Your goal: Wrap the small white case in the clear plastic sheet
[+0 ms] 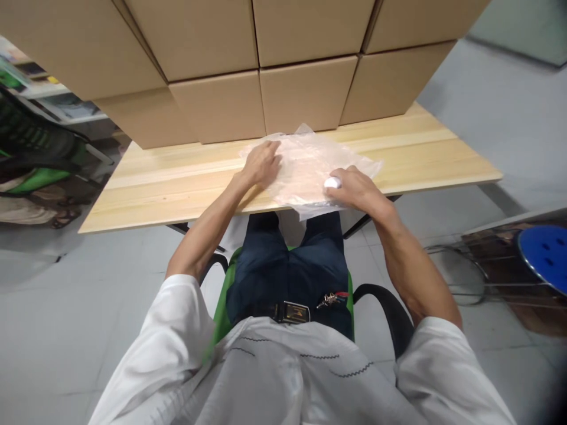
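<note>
A thin, translucent plastic bag [305, 165] lies wrinkled over the table's near half, its front corner hanging past the edge. My left hand [263, 163] rests on the bag's left side with fingers bent and slightly apart, nothing visible inside them. In my right hand [358, 189], closed between thumb and fingers, is a small white rounded object [332, 182]; its exact kind does not show. It sits over the right part of the bag. Whether anything lies inside the bag cannot be made out.
Large cardboard boxes [305, 94] are stacked along the back of the wooden table [163, 195]. A blue round stool [544, 251] stands low at the right. Another person sits at the far left beside a green and black chair [39, 177]. My own chair has black armrests [385, 313].
</note>
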The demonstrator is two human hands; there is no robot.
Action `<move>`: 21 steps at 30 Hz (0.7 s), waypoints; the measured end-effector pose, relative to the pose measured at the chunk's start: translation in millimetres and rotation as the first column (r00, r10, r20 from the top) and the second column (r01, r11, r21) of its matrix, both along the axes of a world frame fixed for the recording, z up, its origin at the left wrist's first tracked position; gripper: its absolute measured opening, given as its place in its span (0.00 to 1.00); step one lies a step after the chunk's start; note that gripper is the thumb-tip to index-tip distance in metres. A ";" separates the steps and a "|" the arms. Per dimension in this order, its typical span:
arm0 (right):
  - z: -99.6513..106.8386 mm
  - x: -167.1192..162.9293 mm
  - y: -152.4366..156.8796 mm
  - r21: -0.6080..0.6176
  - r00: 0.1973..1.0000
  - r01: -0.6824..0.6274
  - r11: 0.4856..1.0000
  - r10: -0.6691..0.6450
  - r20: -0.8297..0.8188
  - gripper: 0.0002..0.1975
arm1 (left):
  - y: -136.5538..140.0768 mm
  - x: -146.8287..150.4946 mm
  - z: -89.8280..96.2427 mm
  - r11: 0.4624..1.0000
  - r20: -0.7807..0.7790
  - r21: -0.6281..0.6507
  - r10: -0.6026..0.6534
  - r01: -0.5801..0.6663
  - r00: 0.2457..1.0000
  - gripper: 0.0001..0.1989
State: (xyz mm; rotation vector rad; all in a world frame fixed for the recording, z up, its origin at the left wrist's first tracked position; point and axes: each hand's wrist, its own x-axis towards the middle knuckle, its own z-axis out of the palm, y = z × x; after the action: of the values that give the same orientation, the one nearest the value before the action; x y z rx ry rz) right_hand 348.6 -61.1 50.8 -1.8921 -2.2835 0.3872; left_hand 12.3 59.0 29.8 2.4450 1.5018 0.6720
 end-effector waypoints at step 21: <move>9.9 -33.6 62.9 0.003 0.993 0.004 1.000 -0.004 0.121 0.36 | -153.5 26.1 -52.5 0.787 -0.323 0.268 -0.470 0.555 0.822 0.26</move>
State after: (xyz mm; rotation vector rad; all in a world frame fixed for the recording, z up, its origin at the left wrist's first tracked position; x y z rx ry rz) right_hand 315.1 1.8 60.7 -1.9695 -2.3530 0.2762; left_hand 38.5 -94.6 -22.7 3.1182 0.7201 0.5771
